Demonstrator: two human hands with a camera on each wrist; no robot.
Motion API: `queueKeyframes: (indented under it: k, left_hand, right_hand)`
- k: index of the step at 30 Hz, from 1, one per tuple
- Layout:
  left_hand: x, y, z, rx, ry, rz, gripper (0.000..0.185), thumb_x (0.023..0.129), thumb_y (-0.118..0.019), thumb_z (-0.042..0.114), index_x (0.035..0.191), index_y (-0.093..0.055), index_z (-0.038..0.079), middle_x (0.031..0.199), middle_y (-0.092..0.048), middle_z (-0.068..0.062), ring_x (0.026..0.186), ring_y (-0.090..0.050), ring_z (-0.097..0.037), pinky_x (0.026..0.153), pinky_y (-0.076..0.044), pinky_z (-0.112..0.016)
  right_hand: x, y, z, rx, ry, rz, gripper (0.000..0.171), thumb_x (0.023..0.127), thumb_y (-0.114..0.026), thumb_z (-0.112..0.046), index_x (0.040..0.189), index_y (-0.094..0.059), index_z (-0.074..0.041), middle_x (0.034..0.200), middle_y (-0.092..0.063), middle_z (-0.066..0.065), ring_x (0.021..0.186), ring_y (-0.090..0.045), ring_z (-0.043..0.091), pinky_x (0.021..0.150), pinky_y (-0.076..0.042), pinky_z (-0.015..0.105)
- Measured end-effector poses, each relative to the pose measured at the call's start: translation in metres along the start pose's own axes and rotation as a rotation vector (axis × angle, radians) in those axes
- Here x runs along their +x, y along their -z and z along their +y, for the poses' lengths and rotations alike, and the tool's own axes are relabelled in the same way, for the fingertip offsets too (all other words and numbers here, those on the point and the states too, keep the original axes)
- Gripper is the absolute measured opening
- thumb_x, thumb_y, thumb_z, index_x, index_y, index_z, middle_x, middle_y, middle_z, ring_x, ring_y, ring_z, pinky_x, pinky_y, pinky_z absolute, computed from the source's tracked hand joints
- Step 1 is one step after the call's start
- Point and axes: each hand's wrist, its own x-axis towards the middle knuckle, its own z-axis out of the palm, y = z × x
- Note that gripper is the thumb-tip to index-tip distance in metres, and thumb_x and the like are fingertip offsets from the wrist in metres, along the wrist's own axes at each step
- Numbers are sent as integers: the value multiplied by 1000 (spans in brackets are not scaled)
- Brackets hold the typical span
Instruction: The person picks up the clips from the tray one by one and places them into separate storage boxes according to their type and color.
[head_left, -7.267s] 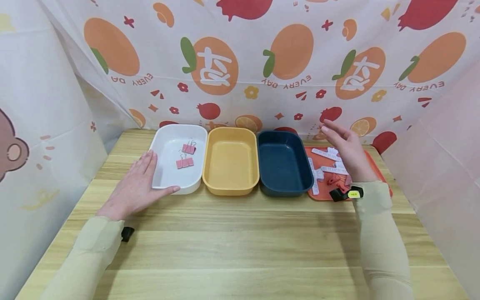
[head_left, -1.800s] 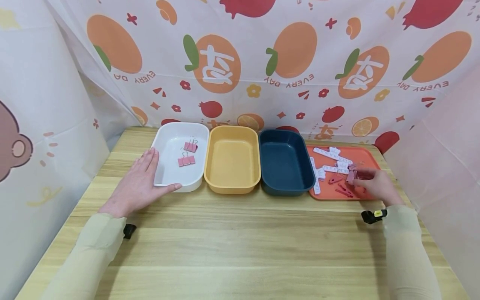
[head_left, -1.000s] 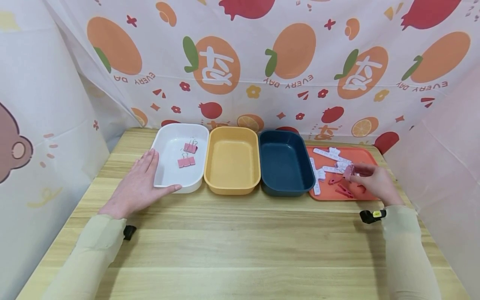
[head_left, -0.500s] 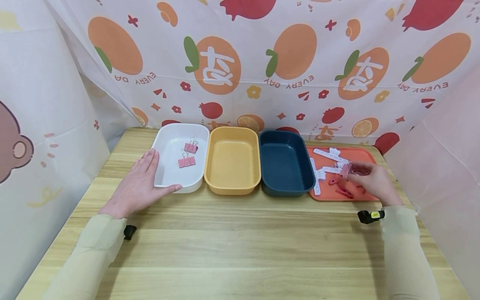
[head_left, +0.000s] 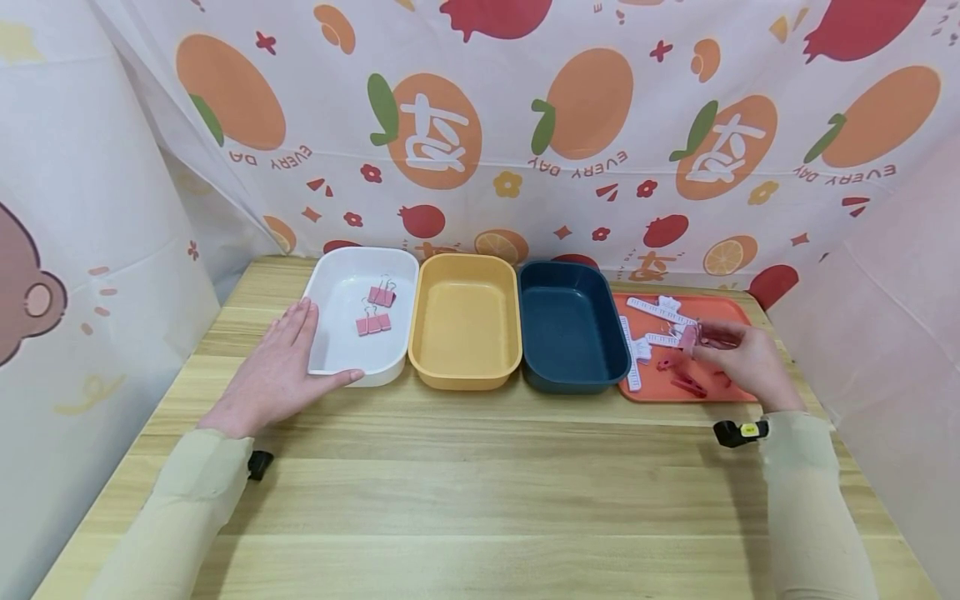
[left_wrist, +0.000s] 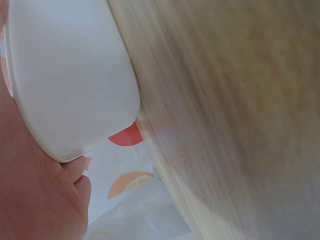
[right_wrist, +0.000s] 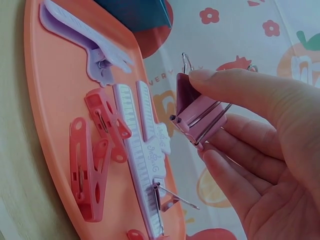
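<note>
My left hand (head_left: 270, 362) lies with straight fingers against the left side of the white bin (head_left: 337, 321), its thumb along the front rim. In the left wrist view the palm touches the bin's wall (left_wrist: 75, 75). Inside that bin sit two pink binder clips (head_left: 373, 323). My right hand (head_left: 750, 362) pinches another pink binder clip (right_wrist: 207, 117) between thumb and fingers, above the orange-red tray (head_left: 727, 308). Beneath it on the tray are red clothespins (right_wrist: 87, 175) and lilac-white clips with a keyboard pattern (right_wrist: 132, 160). Thin wire handles (right_wrist: 172, 195) show beside one of these.
A yellow bin (head_left: 465, 379) and a dark blue bin (head_left: 573, 379) stand in a row between the white bin and the tray. Nothing shows inside either. Behind them hangs a fruit-print cloth (head_left: 510, 125). The wooden table (head_left: 480, 492) stretches toward me.
The right hand came down from its raised, open pose above the tray and took hold of a pink binder clip. Since then it has shifted slightly left with it. The left hand stays put.
</note>
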Motion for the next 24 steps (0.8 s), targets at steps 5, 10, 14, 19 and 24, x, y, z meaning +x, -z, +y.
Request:
queueKeyframes:
  k: [5,10,14,19,24]
  left_hand:
    - [0,-1,0,2,0,0,125,86,-58,77,159,-2,-7,167,2,-25,153,0,-42,123,-1,-54]
    - [0,0,0,-1,10,-11,125,86,-57,78,159,-1,-6,167,3,-24,153,1,-41,123,0,-53]
    - [0,0,0,-3,9,-8,125,86,-57,78,159,-1,-6,167,3,-24,153,1,-41,123,0,-53]
    - [0,0,-1,-3,8,-8,125,86,-58,78,159,-1,-6,167,3,-24,153,2,-41,123,0,-53]
    - [1,1,-1,-1,-1,-4,125,86,-58,77,159,-2,-7,167,3,-24,153,1,-41,123,0,-53]
  right_hand:
    - [-1,-2,-3,0,-8,6,71,91,-78,-42,146,-54,-3,138,-58,23,126,-52,41,75,-48,9]
    - [-1,-4,-5,-12,13,21,69,91,-78,-41,145,-56,-5,136,-60,21,124,-55,38,87,-54,22]
    - [0,-6,-8,-24,44,33,68,90,-79,-42,144,-58,-6,135,-61,18,123,-56,36,95,-55,33]
    - [1,-9,-13,-7,66,35,71,88,-80,-45,144,-59,-8,135,-62,16,125,-55,37,101,-51,48]
    - [3,-12,-18,-8,94,33,72,87,-80,-46,144,-59,-6,135,-62,17,123,-56,38,101,-50,55]
